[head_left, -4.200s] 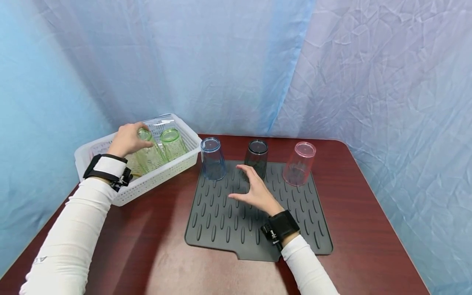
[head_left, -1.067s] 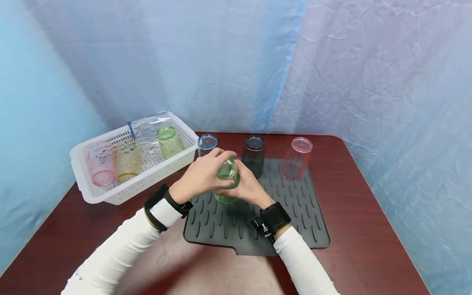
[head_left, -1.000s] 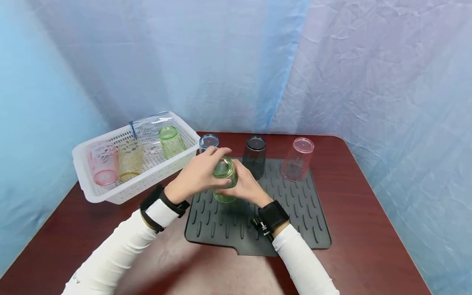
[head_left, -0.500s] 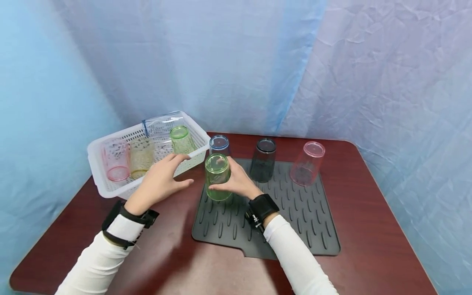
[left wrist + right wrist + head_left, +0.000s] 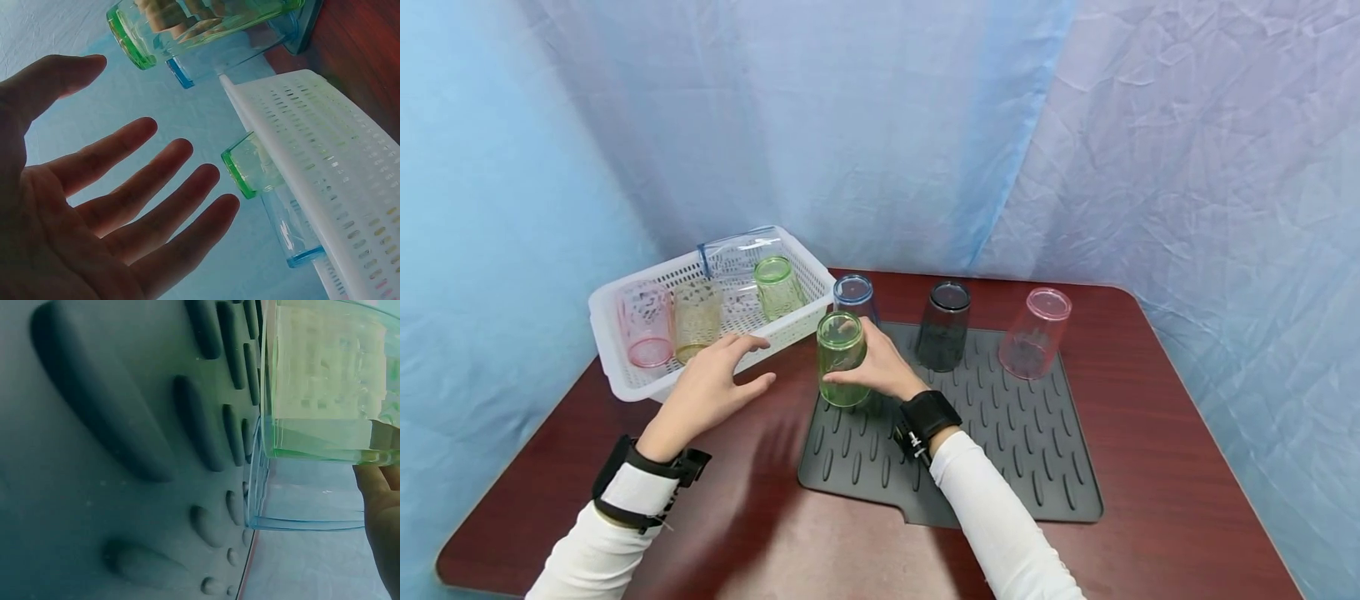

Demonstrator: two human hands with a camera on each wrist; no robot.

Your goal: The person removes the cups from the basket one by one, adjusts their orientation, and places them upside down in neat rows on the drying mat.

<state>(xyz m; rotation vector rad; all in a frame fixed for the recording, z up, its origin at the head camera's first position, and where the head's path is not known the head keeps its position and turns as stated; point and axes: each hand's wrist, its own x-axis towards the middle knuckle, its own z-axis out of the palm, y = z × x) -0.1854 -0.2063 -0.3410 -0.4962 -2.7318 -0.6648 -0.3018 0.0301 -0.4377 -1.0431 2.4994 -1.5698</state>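
An upside-down green drinking glass [image 5: 841, 360] is at the left edge of the grey ridged drying mat [image 5: 955, 479], its rim at the mat surface. My right hand [image 5: 883, 367] grips it from the right, thumb in front and fingers behind. My left hand [image 5: 706, 392] is apart from it, in front of the white basket [image 5: 786, 332], fingers spread and holding nothing; the left wrist view shows its bare palm [image 5: 69, 237]. Just behind the green glass stands an upside-down blue glass [image 5: 854, 292], partly hidden. A dark glass [image 5: 943, 329] and a pink glass [image 5: 1036, 335] stand upside down farther right.
Inside the basket are a pink glass [image 5: 647, 325], a yellow glass [image 5: 697, 317], another green glass [image 5: 778, 287] and a clear, blue-rimmed glass [image 5: 741, 254] lying at the back. Basket and mat rest on a dark red table [image 5: 1150, 467], with a blue cloth behind.
Both hands were round the green glass a second ago. The left hand has let go and drawn back left toward the basket; the right still grips the glass, now farther left on the mat.
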